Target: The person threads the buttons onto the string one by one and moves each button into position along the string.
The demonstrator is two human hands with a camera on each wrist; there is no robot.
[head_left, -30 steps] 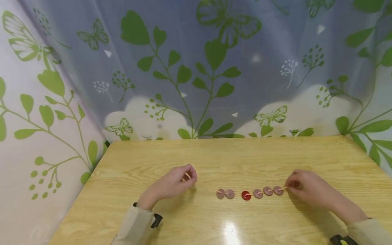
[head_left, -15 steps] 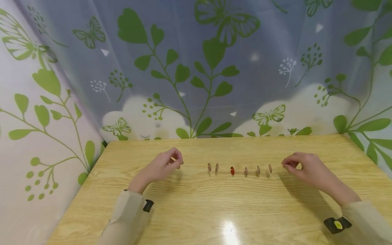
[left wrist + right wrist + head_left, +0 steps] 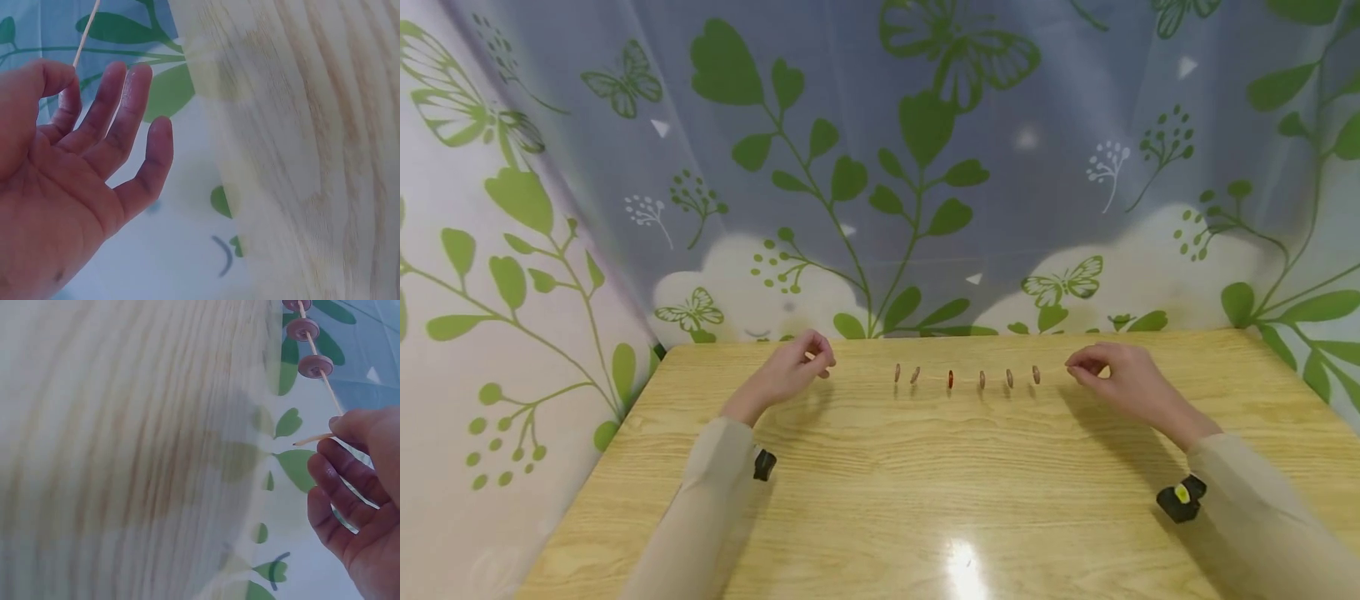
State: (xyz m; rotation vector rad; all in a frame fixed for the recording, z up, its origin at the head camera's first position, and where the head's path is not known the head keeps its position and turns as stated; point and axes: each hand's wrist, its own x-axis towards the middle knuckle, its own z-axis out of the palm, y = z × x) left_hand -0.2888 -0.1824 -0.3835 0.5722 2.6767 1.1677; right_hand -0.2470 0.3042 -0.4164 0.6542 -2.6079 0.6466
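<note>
A thin pale cord (image 3: 332, 397) is stretched between my two hands, threaded through several buttons. One button is red (image 3: 951, 379); the others are dull pinkish brown, such as the rightmost brown button (image 3: 1036, 375). They stand edge-on to the head view, spaced apart, with faint shadows beneath. My left hand (image 3: 790, 367) pinches one end of the cord between thumb and index finger, its other fingers loosely bent. At the other end my right hand (image 3: 1122, 379) pinches the cord between thumb and fingertips, and a short tail sticks out past them in the right wrist view.
A wood-grain table (image 3: 880, 483) spreads under both hands. Behind its far edge hangs a curtain (image 3: 925, 208) printed with green leaves and butterflies, and it continues along the left side. Black straps with small devices (image 3: 1182, 498) sit at the wrists.
Both hands have moved away toward the table's far edge with the cord. The buttons, earlier lying flat on the table, have come up and turned edge-on as the cord drew straight.
</note>
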